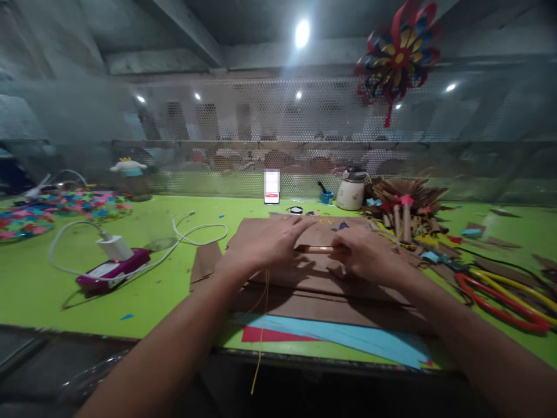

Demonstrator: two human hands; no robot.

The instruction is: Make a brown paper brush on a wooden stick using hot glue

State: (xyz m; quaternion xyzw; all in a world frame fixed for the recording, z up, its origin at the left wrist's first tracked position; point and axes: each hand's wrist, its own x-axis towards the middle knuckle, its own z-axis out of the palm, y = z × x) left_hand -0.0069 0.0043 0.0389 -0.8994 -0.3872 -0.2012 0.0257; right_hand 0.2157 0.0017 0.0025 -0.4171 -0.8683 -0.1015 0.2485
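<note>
A thin rolled tube of brown paper (321,249) runs level between my two hands, just above a stack of brown cardboard sheets (300,302). My left hand (278,241) is closed at the tube's left end, with the fingertips partly hidden. At its other end, my right hand (361,252) pinches the tube between curled fingers. Below my left hand, a yellow string (261,342) trails over the table's front edge. Strips of light blue paper (348,337) and red paper (274,335) stick out from under the cardboard.
Scissors with red handles (500,302) lie at right, near a heap of rolled brown paper pieces (407,217). A white jar (350,191) and a lit phone (272,187) stand at the back. A purple power strip (113,271) with a charger and white cable lies left.
</note>
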